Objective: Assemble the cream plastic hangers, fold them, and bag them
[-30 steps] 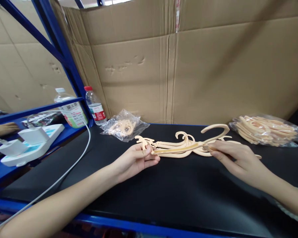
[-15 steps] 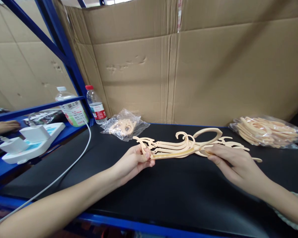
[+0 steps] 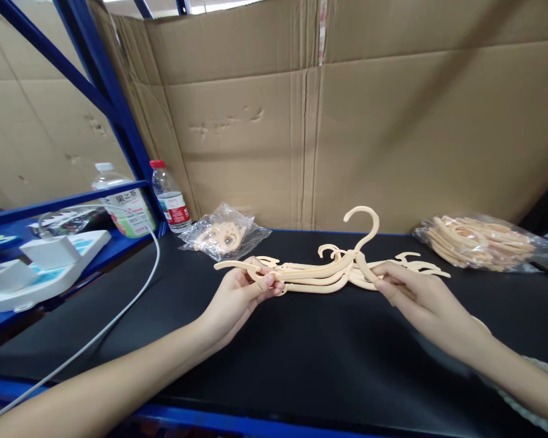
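Note:
Between my two hands is a cream plastic clothes hanger (image 3: pixel 368 226), its hook pointing up and curling to the left. My left hand (image 3: pixel 249 291) pinches the hanger's left arm near its end, and the curved tip sticks out past the fingers. On the other side, my right hand (image 3: pixel 415 298) has its fingers closed round the right arm, close to the middle; that arm's far end is mostly hidden by the hand. Right behind and beneath it, several matching hangers (image 3: pixel 317 288) lie piled on the black tabletop (image 3: pixel 292 365).
At the back left lies a clear bag of cream parts (image 3: pixel 221 237), beside a red-capped bottle (image 3: pixel 171 201). A fuller bag of hangers (image 3: pixel 479 242) rests at the back right. On the left are a white power strip (image 3: pixel 80 258) and its cable (image 3: pixel 132 298). Cardboard (image 3: pixel 237 121) stands behind.
The held hanger has turned over in my hands: its hook, earlier tilted to the right, now stands up and curls left. Both hands keep their grip. The view has shifted slightly.

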Tool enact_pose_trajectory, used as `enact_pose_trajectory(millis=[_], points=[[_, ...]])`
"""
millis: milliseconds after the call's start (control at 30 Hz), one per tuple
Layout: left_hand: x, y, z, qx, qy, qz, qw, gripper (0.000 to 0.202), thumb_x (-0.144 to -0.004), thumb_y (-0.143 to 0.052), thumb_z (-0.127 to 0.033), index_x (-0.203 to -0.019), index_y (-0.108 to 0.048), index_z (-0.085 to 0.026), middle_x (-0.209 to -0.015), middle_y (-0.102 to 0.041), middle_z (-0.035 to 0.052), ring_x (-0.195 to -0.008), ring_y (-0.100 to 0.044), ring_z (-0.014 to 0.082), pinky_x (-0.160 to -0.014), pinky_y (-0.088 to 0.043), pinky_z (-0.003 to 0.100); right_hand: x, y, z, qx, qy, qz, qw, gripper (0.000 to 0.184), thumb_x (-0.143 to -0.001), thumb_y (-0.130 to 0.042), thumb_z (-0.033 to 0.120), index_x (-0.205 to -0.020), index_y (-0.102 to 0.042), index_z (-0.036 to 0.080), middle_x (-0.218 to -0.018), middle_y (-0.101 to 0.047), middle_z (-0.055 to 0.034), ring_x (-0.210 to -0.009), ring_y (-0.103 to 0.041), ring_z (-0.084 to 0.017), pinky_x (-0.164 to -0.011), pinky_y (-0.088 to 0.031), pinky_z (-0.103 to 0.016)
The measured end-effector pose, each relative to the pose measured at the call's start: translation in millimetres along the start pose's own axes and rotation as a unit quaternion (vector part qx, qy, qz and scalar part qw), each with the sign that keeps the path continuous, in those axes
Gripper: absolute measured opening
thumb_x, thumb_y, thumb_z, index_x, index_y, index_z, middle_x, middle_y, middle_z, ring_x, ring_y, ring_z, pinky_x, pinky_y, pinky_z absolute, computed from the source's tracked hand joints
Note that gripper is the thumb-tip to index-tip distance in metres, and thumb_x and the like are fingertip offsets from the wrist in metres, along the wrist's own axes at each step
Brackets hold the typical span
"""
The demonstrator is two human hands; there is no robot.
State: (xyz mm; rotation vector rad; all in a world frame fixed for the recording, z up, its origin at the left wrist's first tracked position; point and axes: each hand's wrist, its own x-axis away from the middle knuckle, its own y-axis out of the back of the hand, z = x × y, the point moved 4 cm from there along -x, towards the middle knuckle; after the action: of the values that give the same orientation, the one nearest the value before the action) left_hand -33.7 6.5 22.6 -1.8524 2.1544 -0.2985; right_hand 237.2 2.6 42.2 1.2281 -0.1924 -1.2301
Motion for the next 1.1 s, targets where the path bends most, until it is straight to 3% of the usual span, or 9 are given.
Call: enact_pose_trajectory(millis=[167, 300, 367, 467, 533, 600, 767, 967, 1100], points=[[6, -5.5, 9, -0.067, 0.146, 0.056, 0.985, 0.018, -0.078, -0.074, -0.025, -0.087, -0.067, -0.012, -0.087, -0.07, 0.0072, -0.074, -0.067, 0.0138, -0.073, -0.056, 0.024, -4, 10, -26, 0.007, -0.046, 0.067, 0.997, 0.022, -0.096, -0.036, 0.031, -0.079, -0.049, 0.022, -0.062, -0.056, 0.0015, -0.061, -0.055, -0.017, -0.057, -0.043, -0.027], [21, -18.0, 17, -0.158, 0.245, 0.233, 0.928, 0.019, -0.083, -0.067, -0.031, -0.091, -0.065, -0.013, -0.087, -0.072, 0.011, -0.067, -0.069, 0.0165, -0.062, -0.054, 0.025, -3, 16, -41, 0.018, -0.081, 0.117, 0.99, 0.02, -0.094, -0.037, 0.026, -0.077, -0.047, 0.021, -0.069, -0.06, -0.0003, -0.066, -0.057, -0.017, -0.061, -0.044, -0.028], [27, -22.4, 15, -0.216, 0.211, 0.285, 0.91, 0.015, -0.085, -0.064, -0.03, -0.089, -0.065, -0.015, -0.087, -0.072, 0.0104, -0.067, -0.068, 0.0176, -0.061, -0.054, 0.027, -3, 14, -42, 0.038, -0.093, 0.137, 0.985, 0.018, -0.091, -0.04, 0.022, -0.075, -0.048, 0.02, -0.07, -0.06, -0.0012, -0.064, -0.055, -0.016, -0.059, -0.042, -0.027], [30, -28.1, 3, -0.359, 0.025, 0.284, 0.889, 0.011, -0.085, -0.062, -0.024, -0.091, -0.069, -0.019, -0.087, -0.071, 0.0102, -0.073, -0.066, 0.0204, -0.069, -0.053, 0.03, -3, 7, -40, 0.073, -0.087, 0.15, 0.982, 0.019, -0.089, -0.044, 0.019, -0.071, -0.05, 0.019, -0.071, -0.058, -0.0028, -0.061, -0.051, -0.016, -0.057, -0.039, -0.027], [34, -34.2, -5, -0.437, -0.115, 0.282, 0.846, 0.018, -0.084, -0.06, -0.017, -0.096, -0.073, -0.022, -0.093, -0.072, 0.0116, -0.086, -0.065, 0.0247, -0.083, -0.05, 0.034, -3, 1, -38, 0.084, -0.071, 0.152, 0.982, 0.021, -0.09, -0.045, 0.02, -0.07, -0.05, 0.019, -0.072, -0.057, -0.0034, -0.062, -0.05, -0.016, -0.058, -0.039, -0.028], [39, -39.1, -6, -0.483, -0.196, 0.291, 0.802, 0.03, -0.083, -0.06, -0.014, -0.107, -0.072, -0.025, -0.11, -0.07, 0.0119, -0.106, -0.06, 0.0297, -0.098, -0.043, 0.04, -3, -4, -38, 0.093, -0.052, 0.155, 0.982, 0.022, -0.09, -0.045, 0.019, -0.07, -0.051, 0.018, -0.074, -0.057, -0.0042, -0.066, -0.051, -0.017, -0.063, -0.041, -0.029], [40, -37.7, 3, -0.566, -0.234, 0.278, 0.74, 0.05, -0.084, -0.062, -0.022, -0.133, -0.055, -0.029, -0.146, -0.046, 0.0074, -0.134, -0.038, 0.0344, -0.112, -0.027, 0.05, -3, -11, -43, 0.141, -0.031, 0.149, 0.978, 0.021, -0.09, -0.045, 0.014, -0.07, -0.053, 0.018, -0.08, -0.058, -0.0066, -0.078, -0.054, -0.02, -0.074, -0.042, -0.032], [38, -31.2, 10, -0.626, -0.221, 0.228, 0.713, 0.046, -0.088, -0.054, -0.022, -0.134, -0.053, -0.028, -0.134, -0.056, 0.0091, -0.117, -0.05, 0.0315, -0.101, -0.037, 0.044, -5, -13, -47, 0.151, -0.035, 0.135, 0.979, 0.021, -0.088, -0.046, 0.01, -0.069, -0.052, 0.017, -0.079, -0.057, -0.0065, -0.078, -0.056, -0.019, -0.074, -0.042, -0.03], [30, -27.1, 9, -0.67, -0.239, 0.173, 0.681, 0.039, -0.088, -0.052, -0.022, -0.127, -0.058, -0.024, -0.126, -0.06, 0.0107, -0.111, -0.052, 0.0325, -0.096, -0.034, 0.044, -6, -13, -48, 0.138, -0.042, 0.132, 0.981, 0.02, -0.087, -0.048, 0.01, -0.068, -0.052, 0.017, -0.078, -0.058, -0.0064, -0.077, -0.056, -0.019, -0.073, -0.041, -0.03]])
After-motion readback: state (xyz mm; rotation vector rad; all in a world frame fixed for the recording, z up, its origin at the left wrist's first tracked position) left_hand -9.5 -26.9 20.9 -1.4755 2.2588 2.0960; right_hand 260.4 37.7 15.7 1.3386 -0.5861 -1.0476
